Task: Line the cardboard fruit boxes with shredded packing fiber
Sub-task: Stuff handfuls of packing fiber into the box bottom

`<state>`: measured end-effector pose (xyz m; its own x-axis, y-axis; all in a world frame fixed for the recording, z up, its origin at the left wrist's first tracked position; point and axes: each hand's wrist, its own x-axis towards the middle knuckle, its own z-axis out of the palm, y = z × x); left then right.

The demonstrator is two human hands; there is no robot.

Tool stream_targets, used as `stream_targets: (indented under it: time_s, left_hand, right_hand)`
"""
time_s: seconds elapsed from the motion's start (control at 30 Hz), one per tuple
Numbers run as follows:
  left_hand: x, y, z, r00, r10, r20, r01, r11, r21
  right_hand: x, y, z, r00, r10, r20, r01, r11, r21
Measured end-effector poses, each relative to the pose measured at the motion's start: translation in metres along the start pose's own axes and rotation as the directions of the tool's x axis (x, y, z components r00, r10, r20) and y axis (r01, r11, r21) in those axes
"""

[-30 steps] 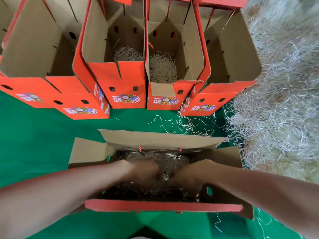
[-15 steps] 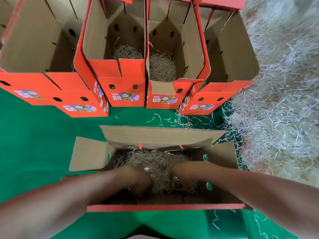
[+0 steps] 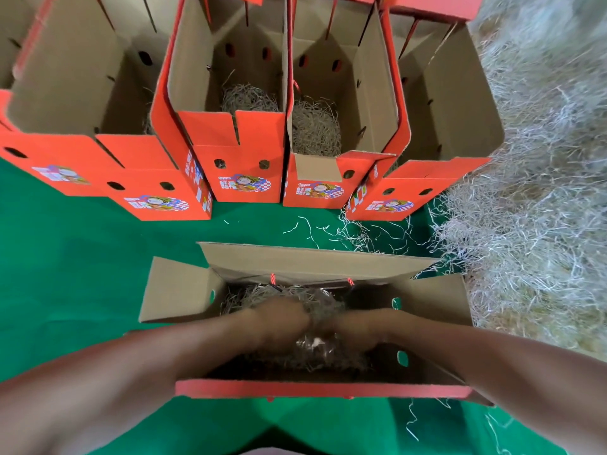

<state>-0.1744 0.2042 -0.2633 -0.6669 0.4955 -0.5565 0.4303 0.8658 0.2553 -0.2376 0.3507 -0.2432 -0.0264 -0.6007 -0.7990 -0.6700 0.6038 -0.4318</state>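
An open cardboard fruit box [image 3: 177, 290], red outside and brown inside, lies on the green cloth right in front of me with its flaps spread. Shredded packing fiber [image 3: 325, 300] lies on its bottom. Both my hands are down in the box, side by side near the middle. My left hand [image 3: 282, 320] and my right hand [image 3: 358, 326] rest on the fiber, their fingers dipping into it and hidden. A big loose pile of the same pale fiber [image 3: 532, 218] lies to the right of the box.
Several red fruit boxes [image 3: 243, 178] stand open in a row behind; two middle ones hold fiber [image 3: 315, 126]. Stray strands [image 3: 361, 234] lie on the green cloth [image 3: 82, 257] between the row and the near box.
My hands were apart on the fiber, drew toward the near wall, and now sit close together at the middle of the box. The view has shifted slightly.
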Motion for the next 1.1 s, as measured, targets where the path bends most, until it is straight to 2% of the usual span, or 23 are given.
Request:
stream_targets:
  time_s: [0.07, 0.13, 0.2, 0.27, 0.33, 0.4, 0.47, 0.57, 0.63, 0.7, 0.83, 0.97, 1.1]
  left_hand:
    - [0.003, 0.003, 0.002, 0.993, 0.107, -0.058, -0.106, 0.994, 0.023]
    - [0.005, 0.007, 0.006, 0.976, 0.214, -0.04, -0.215, 0.977, -0.013]
    - [0.01, 0.009, 0.015, 0.973, 0.231, 0.012, -0.229, 0.97, -0.081]
    - [0.014, 0.01, 0.021, 0.976, 0.204, 0.072, -0.196, 0.975, -0.107]
    - [0.019, 0.011, 0.025, 0.971, 0.19, 0.142, -0.189, 0.982, -0.026]
    - [0.024, 0.011, 0.026, 0.968, 0.161, 0.194, -0.175, 0.983, 0.057]
    - [0.027, 0.01, 0.025, 0.964, 0.126, 0.234, -0.156, 0.981, 0.115]
    - [0.025, 0.009, 0.025, 0.952, 0.106, 0.286, -0.17, 0.963, 0.21]
    - [0.022, 0.009, 0.025, 0.952, 0.104, 0.287, -0.175, 0.957, 0.231]
    - [0.019, 0.01, 0.021, 0.954, 0.122, 0.275, -0.186, 0.957, 0.221]
    - [0.015, 0.013, 0.008, 0.936, 0.174, 0.306, -0.232, 0.959, 0.164]
    - [0.019, 0.021, -0.004, 0.891, 0.203, 0.406, -0.272, 0.955, 0.118]
    - [0.012, 0.018, -0.004, 0.864, 0.157, 0.479, -0.211, 0.976, 0.06]
  right_hand:
    - [-0.003, 0.0, -0.009, 0.981, 0.124, -0.148, -0.145, 0.98, -0.136]
    - [-0.005, 0.003, -0.012, 0.958, 0.224, -0.179, -0.263, 0.935, -0.239]
    - [-0.005, 0.004, -0.011, 0.976, 0.202, -0.083, -0.219, 0.916, -0.338]
    - [-0.001, 0.007, -0.007, 0.989, 0.149, -0.004, -0.141, 0.926, -0.349]
    - [0.003, 0.008, -0.005, 0.994, 0.095, 0.056, -0.078, 0.965, -0.25]
    - [0.007, 0.008, -0.003, 0.994, 0.087, 0.069, -0.078, 0.989, -0.126]
    - [0.011, 0.005, 0.001, 0.993, 0.101, 0.063, -0.094, 0.99, -0.106]
    - [0.017, 0.006, 0.012, 0.987, 0.115, 0.111, -0.083, 0.962, -0.26]
    - [0.02, 0.004, 0.018, 0.985, 0.147, 0.093, -0.087, 0.881, -0.465]
    - [0.02, 0.005, 0.019, 0.98, 0.197, 0.026, -0.148, 0.808, -0.57]
    - [0.016, 0.014, 0.016, 0.95, 0.313, -0.001, -0.251, 0.758, -0.602]
    - [0.017, 0.018, 0.013, 0.928, 0.371, -0.036, -0.309, 0.711, -0.632]
    - [0.011, 0.016, 0.009, 0.927, 0.371, -0.061, -0.31, 0.663, -0.681]
